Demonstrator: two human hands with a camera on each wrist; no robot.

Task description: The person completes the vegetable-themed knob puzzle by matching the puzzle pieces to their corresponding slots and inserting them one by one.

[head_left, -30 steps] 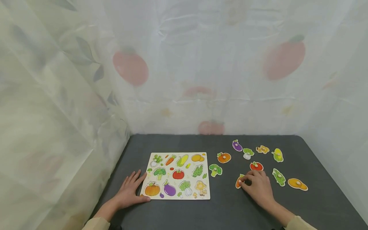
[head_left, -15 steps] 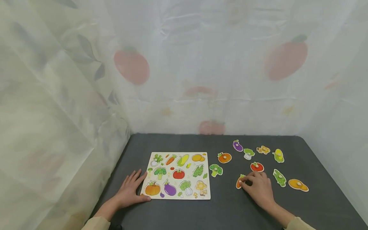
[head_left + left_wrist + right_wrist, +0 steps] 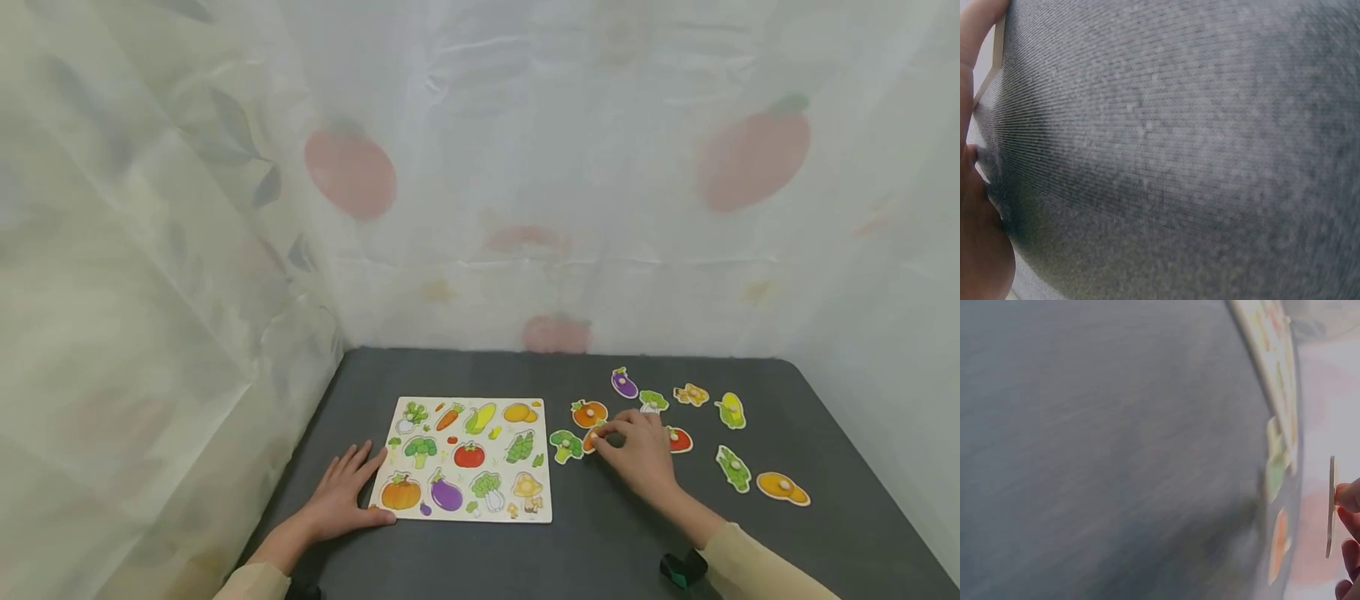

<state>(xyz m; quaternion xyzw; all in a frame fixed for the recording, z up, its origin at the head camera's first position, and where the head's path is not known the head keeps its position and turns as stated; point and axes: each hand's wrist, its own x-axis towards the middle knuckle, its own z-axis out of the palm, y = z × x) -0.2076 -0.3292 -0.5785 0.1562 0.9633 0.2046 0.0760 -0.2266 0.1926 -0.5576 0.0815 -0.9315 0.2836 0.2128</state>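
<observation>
My right hand [image 3: 637, 454] pinches the carrot puzzle piece [image 3: 589, 440] between thumb and fingertip, near the pumpkin piece [image 3: 590, 414] and the broccoli piece [image 3: 566, 447]. In the right wrist view the held piece [image 3: 1331, 509] appears edge-on, raised off the table. My left hand [image 3: 341, 492] rests with spread fingers on the left edge of the wooden vegetable puzzle board [image 3: 546, 492]. A knobbed turnip piece [image 3: 412, 417] lies in the board's top left corner; printed vegetable shapes fill the rest. My right hand partly covers the tomato piece [image 3: 681, 440] and the cabbage piece [image 3: 654, 404].
Around the dark table's right side lie the eggplant piece [image 3: 624, 383], mushroom piece [image 3: 692, 394], corn piece [image 3: 731, 411], pea pod piece [image 3: 733, 468] and potato piece [image 3: 783, 488]. Pale printed curtains [image 3: 465, 167] hang behind the table and at its sides.
My right hand has lifted the carrot piece from its spot on the table and carried it left and farther back, toward the board. My left hand stays in place on the board.
</observation>
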